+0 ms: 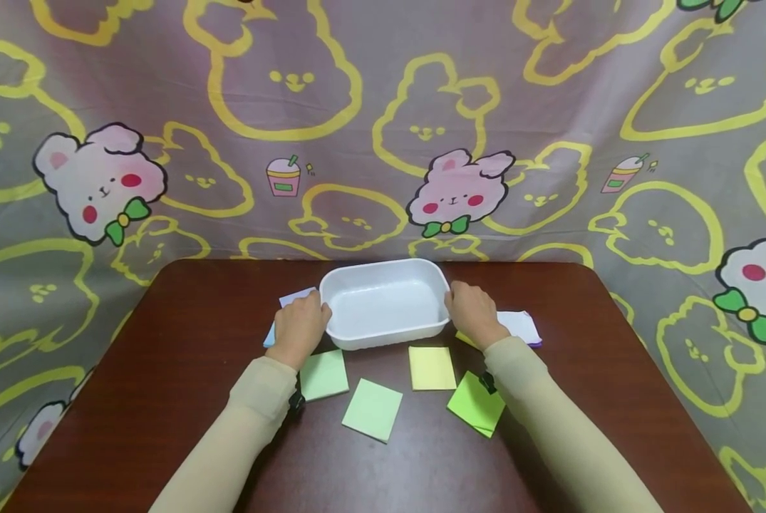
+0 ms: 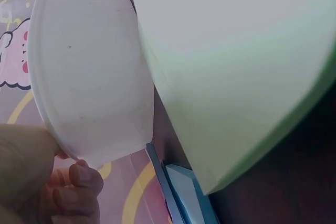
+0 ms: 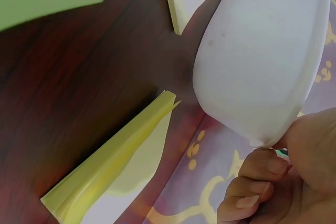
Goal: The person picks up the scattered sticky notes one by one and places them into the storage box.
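Both hands hold a white rectangular plastic basin by its two short ends, near the back of the table. My left hand grips the left rim; in the left wrist view, thumb and curled fingers pinch the basin's edge. On the opposite side my right hand grips the right rim, its fingers curled under the lip in the right wrist view. No object shows inside the basin. Below the forearms lie pale green sticky note pads, a yellow pad and a bright green pad.
Blue and lilac pads lie partly hidden behind the left hand. Right of the right hand sits a white pad with purple beneath, beside a yellow one. A patterned curtain hangs behind the brown wooden table.
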The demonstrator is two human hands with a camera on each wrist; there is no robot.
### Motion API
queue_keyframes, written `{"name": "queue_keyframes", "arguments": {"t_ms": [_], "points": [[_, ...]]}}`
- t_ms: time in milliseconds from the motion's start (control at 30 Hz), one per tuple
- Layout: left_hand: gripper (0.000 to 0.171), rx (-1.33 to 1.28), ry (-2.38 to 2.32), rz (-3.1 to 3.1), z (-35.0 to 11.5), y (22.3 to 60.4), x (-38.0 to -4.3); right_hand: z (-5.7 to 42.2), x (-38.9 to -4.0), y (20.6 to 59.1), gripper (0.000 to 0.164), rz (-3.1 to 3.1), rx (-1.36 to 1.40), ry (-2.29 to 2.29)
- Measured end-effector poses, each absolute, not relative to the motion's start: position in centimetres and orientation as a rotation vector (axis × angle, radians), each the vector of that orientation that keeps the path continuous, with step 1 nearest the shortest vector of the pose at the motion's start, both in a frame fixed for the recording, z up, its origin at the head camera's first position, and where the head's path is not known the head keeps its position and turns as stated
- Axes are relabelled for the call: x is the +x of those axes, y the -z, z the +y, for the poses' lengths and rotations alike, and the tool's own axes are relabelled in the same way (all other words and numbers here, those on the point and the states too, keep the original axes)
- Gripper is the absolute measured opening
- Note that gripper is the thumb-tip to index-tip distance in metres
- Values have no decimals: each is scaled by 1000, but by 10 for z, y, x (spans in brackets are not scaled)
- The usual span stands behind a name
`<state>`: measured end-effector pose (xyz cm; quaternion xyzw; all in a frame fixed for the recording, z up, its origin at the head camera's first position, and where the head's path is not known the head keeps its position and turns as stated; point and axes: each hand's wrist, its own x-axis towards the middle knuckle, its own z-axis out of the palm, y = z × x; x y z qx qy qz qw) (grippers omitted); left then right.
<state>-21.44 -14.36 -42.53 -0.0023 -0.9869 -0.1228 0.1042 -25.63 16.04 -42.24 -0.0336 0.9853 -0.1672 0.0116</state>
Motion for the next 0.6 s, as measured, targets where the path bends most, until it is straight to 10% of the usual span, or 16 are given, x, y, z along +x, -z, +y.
{"name": "queue_keyframes", "arguments": {"t_ms": [600], "points": [[23,-46,362,-2903,-144,426,-225,161,-249,423,28,3144,-132,462]]}}
